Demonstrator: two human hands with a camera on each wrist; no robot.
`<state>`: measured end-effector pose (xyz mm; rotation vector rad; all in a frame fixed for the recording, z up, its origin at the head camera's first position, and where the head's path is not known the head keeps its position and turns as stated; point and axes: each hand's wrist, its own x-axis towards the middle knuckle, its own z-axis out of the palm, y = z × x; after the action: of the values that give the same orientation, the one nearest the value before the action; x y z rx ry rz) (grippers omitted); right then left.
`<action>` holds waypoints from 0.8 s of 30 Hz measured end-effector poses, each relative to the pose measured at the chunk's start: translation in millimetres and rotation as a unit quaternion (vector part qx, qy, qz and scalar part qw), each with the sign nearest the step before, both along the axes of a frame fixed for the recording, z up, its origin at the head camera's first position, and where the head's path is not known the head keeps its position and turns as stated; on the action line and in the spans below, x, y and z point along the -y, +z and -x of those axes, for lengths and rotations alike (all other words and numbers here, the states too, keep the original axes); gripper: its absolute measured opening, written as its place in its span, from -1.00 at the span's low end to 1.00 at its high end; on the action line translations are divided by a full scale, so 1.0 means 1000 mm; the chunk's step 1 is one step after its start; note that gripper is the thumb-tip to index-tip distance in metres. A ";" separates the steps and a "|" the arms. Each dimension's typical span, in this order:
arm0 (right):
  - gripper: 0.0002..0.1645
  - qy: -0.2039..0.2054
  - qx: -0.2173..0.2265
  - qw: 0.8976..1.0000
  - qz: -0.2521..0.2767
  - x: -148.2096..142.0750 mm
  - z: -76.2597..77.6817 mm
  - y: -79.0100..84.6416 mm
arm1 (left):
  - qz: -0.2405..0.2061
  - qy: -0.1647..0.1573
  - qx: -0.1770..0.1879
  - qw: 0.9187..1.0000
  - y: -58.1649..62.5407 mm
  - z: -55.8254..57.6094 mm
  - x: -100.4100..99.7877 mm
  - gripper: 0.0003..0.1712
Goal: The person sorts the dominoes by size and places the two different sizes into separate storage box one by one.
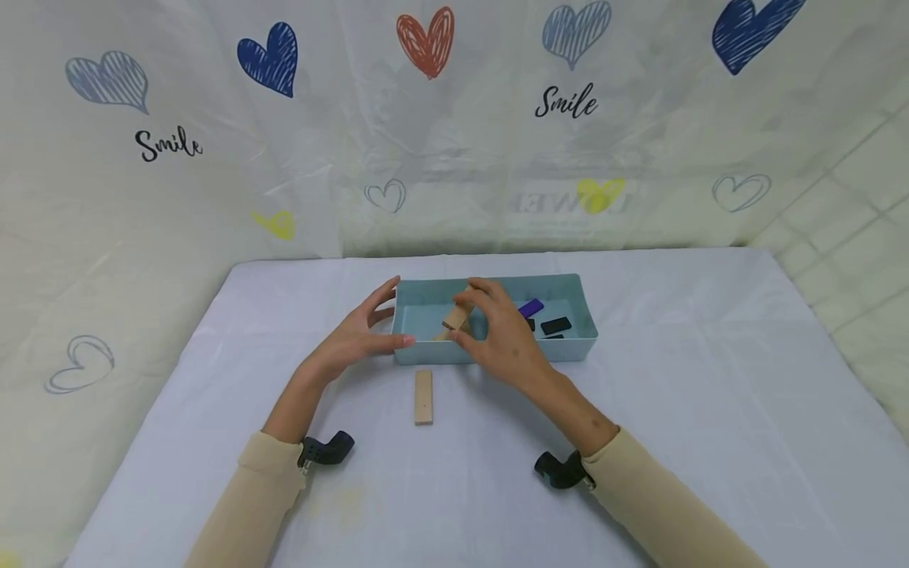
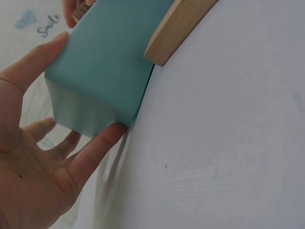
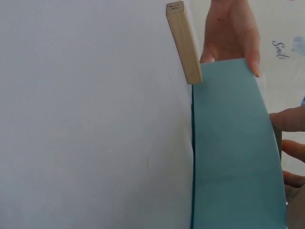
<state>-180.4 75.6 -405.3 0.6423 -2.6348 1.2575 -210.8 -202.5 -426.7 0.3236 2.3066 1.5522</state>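
Note:
A long light-blue plastic box [image 1: 568, 352] stands on the white-covered table. My left hand [image 1: 353, 338] holds its left end, thumb at the front rim and fingers spread round the end wall [image 2: 76, 105]. Over the open box, my right hand [image 1: 510, 341] pinches a wooden block [image 1: 455, 318] between thumb and fingers. That block is tilted, with more wood showing just below it inside the box. On the cloth before the box lies another wooden block [image 1: 423, 398], its end marked with a number in the right wrist view. The box's front wall hides most of its floor.
Inside the right part of the box lie a purple block [image 1: 531, 308] and black blocks [image 1: 556, 325]. Behind the table hangs a white sheet [image 1: 461, 142] printed with hearts and words. Each sleeve cuff carries a black wrist camera [image 1: 328, 450].

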 end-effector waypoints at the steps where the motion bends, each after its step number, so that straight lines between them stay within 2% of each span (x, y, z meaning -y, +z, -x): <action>1: -0.45 0.000 0.002 1.000 -0.001 0.000 0.000 0.001 | -0.002 0.001 0.001 1.000 0.000 0.000 0.000 0.19; 13: -0.47 -0.002 0.001 1.000 -0.016 -0.001 0.009 0.005 | -0.015 0.003 0.009 1.000 0.002 -0.001 -0.001 0.16; 24: -0.45 -0.005 0.017 1.000 -0.013 -0.001 0.013 0.007 | -0.006 0.002 0.007 1.000 -0.001 0.002 0.000 0.17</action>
<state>-193.9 76.4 -398.6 0.6158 -2.6826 1.2450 -212.8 -202.7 -427.6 0.3104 2.2903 1.5653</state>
